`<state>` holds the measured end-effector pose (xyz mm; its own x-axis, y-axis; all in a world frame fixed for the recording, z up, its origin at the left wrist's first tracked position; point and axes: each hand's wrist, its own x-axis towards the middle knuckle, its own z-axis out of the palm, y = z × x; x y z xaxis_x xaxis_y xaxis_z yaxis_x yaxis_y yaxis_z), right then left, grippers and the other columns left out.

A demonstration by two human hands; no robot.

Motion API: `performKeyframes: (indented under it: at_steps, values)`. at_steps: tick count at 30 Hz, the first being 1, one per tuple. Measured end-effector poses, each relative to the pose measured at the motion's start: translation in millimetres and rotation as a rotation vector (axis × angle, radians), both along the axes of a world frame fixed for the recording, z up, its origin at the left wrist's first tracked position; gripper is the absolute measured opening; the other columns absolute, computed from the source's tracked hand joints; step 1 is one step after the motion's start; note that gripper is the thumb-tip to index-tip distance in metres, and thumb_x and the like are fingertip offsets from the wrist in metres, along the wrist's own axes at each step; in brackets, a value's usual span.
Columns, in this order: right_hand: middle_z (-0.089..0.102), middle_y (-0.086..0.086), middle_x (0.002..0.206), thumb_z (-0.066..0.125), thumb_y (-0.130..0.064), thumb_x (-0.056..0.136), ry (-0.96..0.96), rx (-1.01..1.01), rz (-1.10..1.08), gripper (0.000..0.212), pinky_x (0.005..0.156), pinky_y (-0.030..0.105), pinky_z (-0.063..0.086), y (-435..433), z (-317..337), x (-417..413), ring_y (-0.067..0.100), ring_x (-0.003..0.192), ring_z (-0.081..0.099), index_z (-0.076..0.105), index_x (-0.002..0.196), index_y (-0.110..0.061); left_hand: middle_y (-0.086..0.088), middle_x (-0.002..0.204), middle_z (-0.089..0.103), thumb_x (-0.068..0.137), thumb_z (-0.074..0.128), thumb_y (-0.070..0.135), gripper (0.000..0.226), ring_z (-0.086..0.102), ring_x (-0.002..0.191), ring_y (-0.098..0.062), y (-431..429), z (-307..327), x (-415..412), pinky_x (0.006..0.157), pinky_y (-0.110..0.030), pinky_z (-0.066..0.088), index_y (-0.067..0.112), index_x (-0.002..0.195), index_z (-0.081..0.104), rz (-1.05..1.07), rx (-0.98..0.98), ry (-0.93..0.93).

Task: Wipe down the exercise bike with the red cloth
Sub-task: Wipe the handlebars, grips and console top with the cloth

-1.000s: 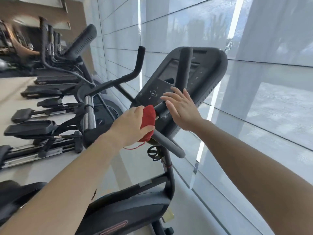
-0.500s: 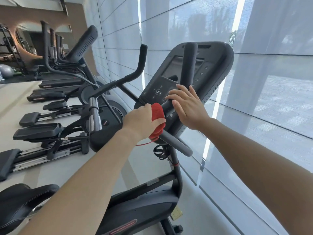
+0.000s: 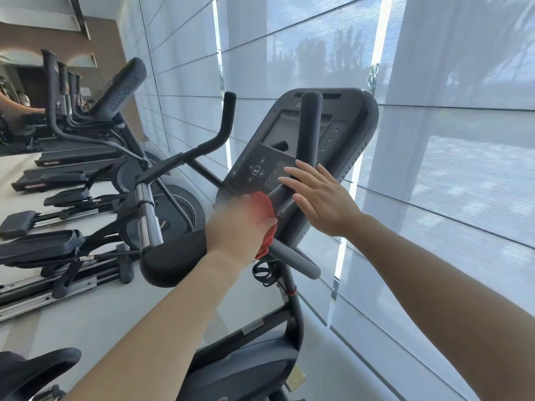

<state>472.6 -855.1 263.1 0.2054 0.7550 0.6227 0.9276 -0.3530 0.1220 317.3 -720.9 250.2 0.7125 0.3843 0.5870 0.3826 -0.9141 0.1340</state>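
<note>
The exercise bike's dark console [image 3: 347, 134] with its screen and keypad stands in front of me, and grey handlebars cross below it. My left hand [image 3: 237, 227] grips the red cloth [image 3: 265, 211] and holds it against the handlebar just under the keypad; the hand is motion-blurred. My right hand [image 3: 321, 195] lies with straight fingers against the upright grip and the console's lower right part. The lower handlebar end [image 3: 298, 261] sticks out below the cloth. The bike's body [image 3: 246, 369] shows at the bottom.
A row of elliptical machines [image 3: 86, 221] and treadmills fills the left side. The bike's black saddle [image 3: 31, 369] shows at the bottom left. Shaded windows [image 3: 434, 198] run along the right, close behind the console.
My left hand has slid the red cloth along the handlebar, up towards the console. My right hand has kept its place on the console. The camera has moved closer.
</note>
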Motion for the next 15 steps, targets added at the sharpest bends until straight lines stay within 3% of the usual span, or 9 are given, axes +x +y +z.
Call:
performKeyframes:
  at_steps: [6, 10, 15]
  values:
    - [0.033, -0.005, 0.149, 0.011, -0.045, 0.098, -0.09, -0.087, 0.036, 0.05, 0.116, 0.04, -0.004, 3, 3, 24, 0.01, 0.143, 0.007, 0.034, 0.14, -0.032, -0.009, 0.11, 0.058, 0.083, 0.039, 0.068, 0.064, 0.058, 0.101, -0.027, 0, 8, 19, 0.073, -0.036, 0.045, 0.009, 0.108, 0.044, 0.043, 0.022, 0.074]
    - [0.03, -0.005, 0.15, 0.01, -0.046, 0.098, -0.078, -0.073, 0.077, 0.05, 0.117, 0.037, -0.002, 5, 0, 30, 0.004, 0.142, -0.001, 0.032, 0.141, -0.032, -0.008, 0.108, 0.059, 0.08, 0.038, 0.071, 0.067, 0.059, 0.099, -0.027, 6, 10, 23, 0.068, -0.033, 0.038, 0.01, 0.107, 0.044, -0.008, -0.027, 0.078]
    - [0.03, -0.005, 0.15, 0.008, -0.048, 0.097, -0.121, -0.141, 0.082, 0.052, 0.116, 0.041, -0.006, -1, 9, 28, 0.009, 0.143, 0.004, 0.03, 0.142, -0.034, -0.008, 0.109, 0.058, 0.081, 0.039, 0.069, 0.065, 0.058, 0.099, -0.029, 2, 11, 17, 0.071, -0.035, 0.039, 0.01, 0.108, 0.043, -0.011, -0.081, 0.097]
